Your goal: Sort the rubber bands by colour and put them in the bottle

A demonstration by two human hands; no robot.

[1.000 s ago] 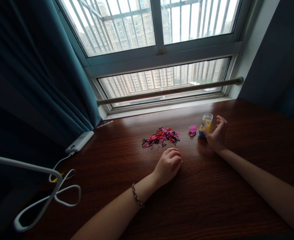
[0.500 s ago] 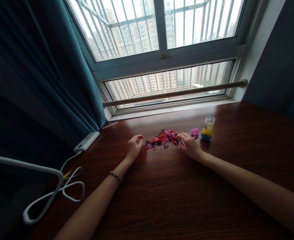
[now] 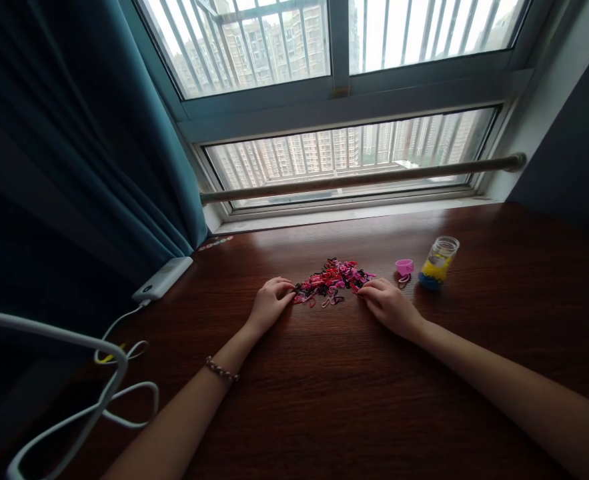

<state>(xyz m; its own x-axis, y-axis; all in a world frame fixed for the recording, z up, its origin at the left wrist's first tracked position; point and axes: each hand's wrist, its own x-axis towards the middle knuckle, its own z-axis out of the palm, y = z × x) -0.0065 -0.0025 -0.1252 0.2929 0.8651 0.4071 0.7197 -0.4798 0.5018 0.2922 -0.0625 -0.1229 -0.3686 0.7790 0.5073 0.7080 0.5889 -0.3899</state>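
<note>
A loose heap of small hair ties (image 3: 331,279) in red, pink and black lies on the brown wooden table (image 3: 294,393). At the heap's left edge is my left hand (image 3: 270,303), its thumb and fingers drawn together and touching the ties there. My right hand (image 3: 391,308) reaches in from the other side, thumb and fingertips pinched at the heap's right edge. Whatever sits between the fingertips of either hand is too small to make out. A beaded bracelet (image 3: 221,369) circles my left wrist.
To the right of the heap are a small pink cup-shaped item (image 3: 403,267) and a glass jar (image 3: 438,263) with yellow and blue inside. At the left are a white power strip (image 3: 163,278), its white cord (image 3: 117,383) and a blue curtain (image 3: 139,153). A barred window (image 3: 344,153) stands behind.
My left hand has moved to the heap's left edge and its fingers have closed together. My right fingers remain at the right edge, now pinched. The camera view has shifted slightly.
</note>
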